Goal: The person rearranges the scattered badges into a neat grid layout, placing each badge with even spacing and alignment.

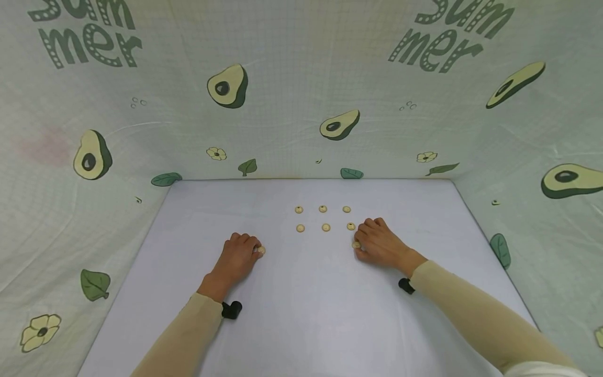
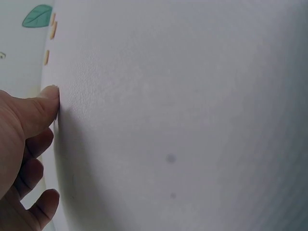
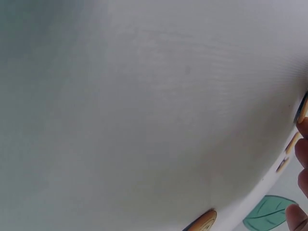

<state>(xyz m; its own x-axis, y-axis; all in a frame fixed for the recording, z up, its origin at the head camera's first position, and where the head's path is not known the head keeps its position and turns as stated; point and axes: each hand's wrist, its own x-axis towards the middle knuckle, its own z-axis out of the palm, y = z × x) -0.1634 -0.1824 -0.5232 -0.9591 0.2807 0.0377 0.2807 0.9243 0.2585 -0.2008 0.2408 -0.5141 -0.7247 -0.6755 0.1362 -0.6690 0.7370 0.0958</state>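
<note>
My left hand, left of the rows, pinches a small round wooden button between thumb and fingers, low over the white table. In the left wrist view, the thumb hides most of that piece. On the other side, my right hand has a second wooden button at its thumb and fingertips, just in front of the right end of the near row. Only the fingertips of this hand show at the right edge of the right wrist view.
Between the hands, more buttons lie in two rows of three: a far row with a middle button and a near row with its own middle button. The white table meets a printed cloth backdrop at the back and sides.
</note>
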